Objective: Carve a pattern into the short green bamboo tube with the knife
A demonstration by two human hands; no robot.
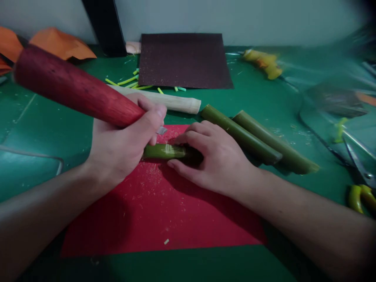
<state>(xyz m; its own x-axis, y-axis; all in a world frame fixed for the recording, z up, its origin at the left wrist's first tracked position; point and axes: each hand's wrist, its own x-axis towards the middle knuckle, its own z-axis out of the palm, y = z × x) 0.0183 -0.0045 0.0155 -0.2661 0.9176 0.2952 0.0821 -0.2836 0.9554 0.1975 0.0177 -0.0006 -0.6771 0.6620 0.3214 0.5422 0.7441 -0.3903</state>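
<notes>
My left hand is closed round the red wooden handle of a tool; a small metal blade tip shows just past my fingers. The handle slants up to the far left. My right hand presses down on a short green bamboo piece, fingers curled over its right end. The bamboo piece lies on a red mat, and the blade tip is just above its left part. Fine shavings are scattered on the mat around it.
Two longer green bamboo stalks lie right of my right hand, a pale peeled stick behind. A dark sandpaper sheet and green offcuts sit at the back. Scissors and yellow-handled tools lie at right, orange paper at far left.
</notes>
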